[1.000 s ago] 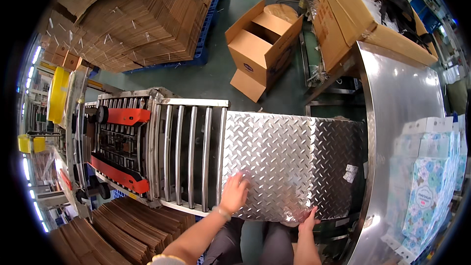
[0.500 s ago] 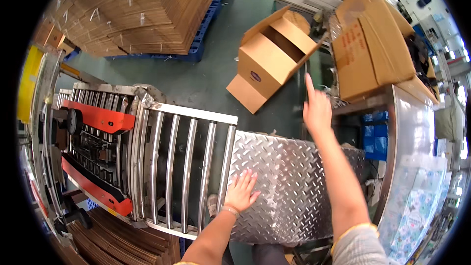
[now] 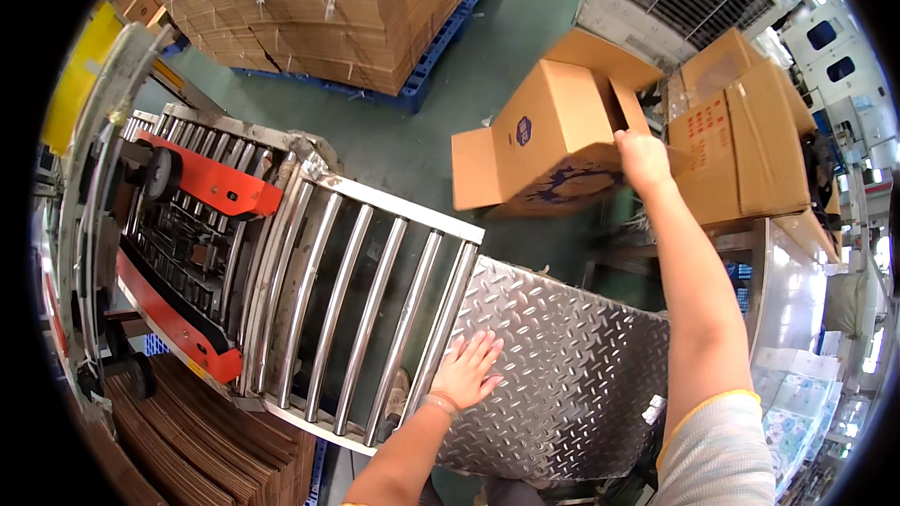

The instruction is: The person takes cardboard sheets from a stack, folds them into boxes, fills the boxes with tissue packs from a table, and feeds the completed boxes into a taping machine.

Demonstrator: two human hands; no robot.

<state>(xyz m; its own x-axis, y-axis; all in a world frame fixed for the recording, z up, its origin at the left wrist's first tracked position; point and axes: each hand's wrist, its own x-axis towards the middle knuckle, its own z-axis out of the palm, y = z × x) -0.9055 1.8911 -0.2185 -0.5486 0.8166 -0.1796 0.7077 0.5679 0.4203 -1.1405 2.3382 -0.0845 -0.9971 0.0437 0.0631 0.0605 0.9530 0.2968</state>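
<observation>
left hand [image 3: 467,370]: spread on metal plate [image 3: 562,375] | right hand [image 3: 643,161]: pinching carton [image 3: 532,129] by edge, grip partly hidden

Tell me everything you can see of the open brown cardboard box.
The open brown cardboard box looks tilted, beyond the silver, diamond-patterned metal plate. Its flaps are spread, one jutting left; dark-blue printing marks two faces. The bare right hand grips its right side. Its inside and base are unclear.
</observation>
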